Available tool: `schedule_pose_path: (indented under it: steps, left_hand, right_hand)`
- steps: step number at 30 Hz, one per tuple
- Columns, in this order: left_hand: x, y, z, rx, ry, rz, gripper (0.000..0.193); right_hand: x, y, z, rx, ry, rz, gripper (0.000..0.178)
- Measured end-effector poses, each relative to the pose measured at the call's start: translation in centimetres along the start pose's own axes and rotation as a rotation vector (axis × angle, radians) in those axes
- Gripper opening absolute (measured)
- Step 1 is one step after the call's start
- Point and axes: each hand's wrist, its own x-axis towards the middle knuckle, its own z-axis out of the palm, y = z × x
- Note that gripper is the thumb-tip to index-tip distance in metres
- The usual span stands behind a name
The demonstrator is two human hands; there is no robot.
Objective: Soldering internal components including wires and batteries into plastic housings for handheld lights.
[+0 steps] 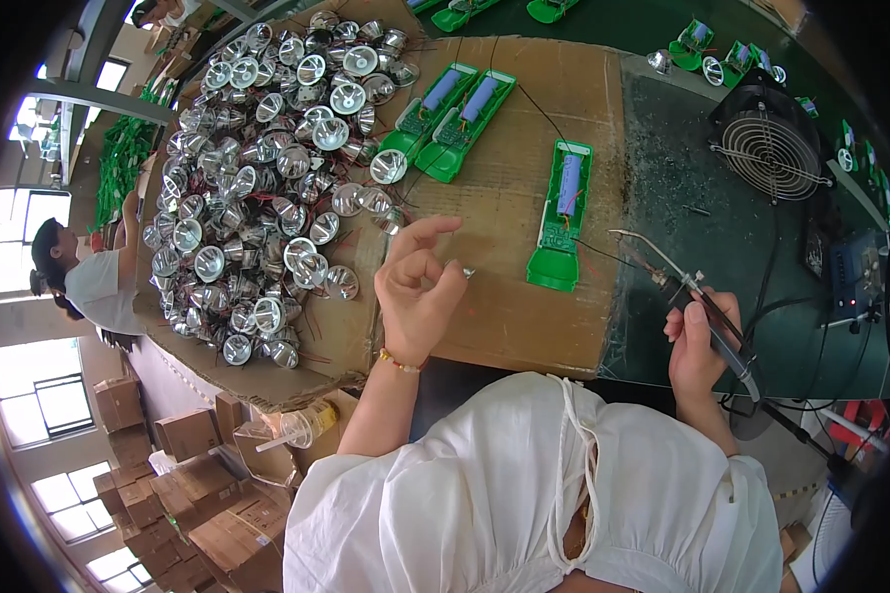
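My left hand point(415, 301) hovers over the cardboard, its fingers curled and thumb bent inward. A tiny shiny bit point(468, 273) shows at the thumb tip; its kind is too small to tell. In my right hand point(700, 346) is a soldering iron point(677, 294) with a thin curved metal feed tube point(653, 245) alongside, both angled up and left. Left of the iron's tip lies a green plastic housing point(554, 265) with a purple battery cell point(570, 183), a small circuit board point(556, 235) and thin wires. Two similar green housings point(443, 161) lie farther off, side by side.
Silver reflector cups point(292, 163) with wires are heaped at left on cardboard point(494, 321). A caged fan point(769, 153) stands at far right, near a blue control box point(857, 272). More green housings point(697, 40) line the back. Another person point(94, 277) works at left.
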Motion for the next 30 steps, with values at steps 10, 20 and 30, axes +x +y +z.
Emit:
schedule_pose_path:
  steps: [10,20,30]
  left_hand:
    - [-0.4,0.5,2.9,-0.112,-0.235,-0.557,0.022]
    - [0.2,0.6,4.7,0.019,-0.254,-0.529,0.017]
    - [0.3,0.0,5.8,0.130,-0.215,-0.343,0.014]
  right_hand:
    - [-0.2,-0.4,0.5,0.036,-0.051,0.036,0.014]
    - [0.3,0.0,1.5,-0.132,-0.259,-0.062,0.016]
    - [1.1,1.4,3.1,-0.193,-0.185,-0.048,0.016]
